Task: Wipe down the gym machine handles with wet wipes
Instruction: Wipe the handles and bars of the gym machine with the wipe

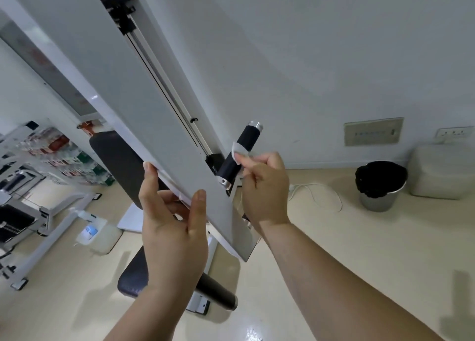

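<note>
The left hand [169, 227] grips the lower edge of the machine's white panel [154, 96], with the thumb lying on the front face and the fingers curled about the edge. Just right of the panel, the black handle [230, 167] juts upward at a tilt, a silver cap at each end. The right hand [267, 186] pinches a small white wet wipe [239, 150] in its fingertips and presses it against the middle of the handle's grip. Behind the panel, to its left, sits a dark padded backrest [120, 165]. Well to the panel's right, by the wall, stands a metal bin [380, 186] lined with a black bag.
</note>
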The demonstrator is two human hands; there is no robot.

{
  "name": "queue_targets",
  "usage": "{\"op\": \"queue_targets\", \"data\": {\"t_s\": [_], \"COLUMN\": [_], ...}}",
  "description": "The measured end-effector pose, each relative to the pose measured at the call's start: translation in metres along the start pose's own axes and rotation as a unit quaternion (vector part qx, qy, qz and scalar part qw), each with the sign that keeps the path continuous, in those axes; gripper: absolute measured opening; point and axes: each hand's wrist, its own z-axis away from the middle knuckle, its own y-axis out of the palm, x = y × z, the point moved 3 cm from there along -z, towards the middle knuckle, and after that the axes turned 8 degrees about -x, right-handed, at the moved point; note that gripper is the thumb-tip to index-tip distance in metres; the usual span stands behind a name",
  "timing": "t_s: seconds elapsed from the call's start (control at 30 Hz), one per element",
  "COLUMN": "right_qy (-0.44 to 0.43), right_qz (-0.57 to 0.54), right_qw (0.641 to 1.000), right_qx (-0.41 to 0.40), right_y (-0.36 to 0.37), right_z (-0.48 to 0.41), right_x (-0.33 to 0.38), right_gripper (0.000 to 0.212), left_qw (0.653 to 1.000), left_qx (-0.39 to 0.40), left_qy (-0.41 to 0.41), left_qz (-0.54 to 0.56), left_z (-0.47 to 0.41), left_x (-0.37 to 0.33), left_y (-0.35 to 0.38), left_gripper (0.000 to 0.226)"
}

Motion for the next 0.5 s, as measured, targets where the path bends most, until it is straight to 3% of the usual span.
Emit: {"op": "queue_targets", "data": {"t_s": [0.23,0.4,0.5], "right_qy": [0.096,0.117,0.100], "right_qz": [-0.048,-0.067,-0.057], "right_qw": [0.989,0.989,0.992], "right_qx": [-0.105,-0.058,-0.047], "right_y": [0.007,0.017,0.014], "right_z": [-0.047,0.015,0.018], "right_x": [-0.002,0.001,0.003], "right_gripper": [0.020,0.024,0.014], "left_qw": [1.000,1.000,1.000], "left_qx": [0.001,0.008,0.010], "left_qy": [0.003,0.000,0.001], "left_qz": [-0.014,-0.027,-0.021], "left_z": [0.000,-0.003,-0.003], "left_x": [0.000,0.007,0.009], "left_y": [0.000,0.002,0.001], "left_gripper": [0.076,0.080,0.078]}}
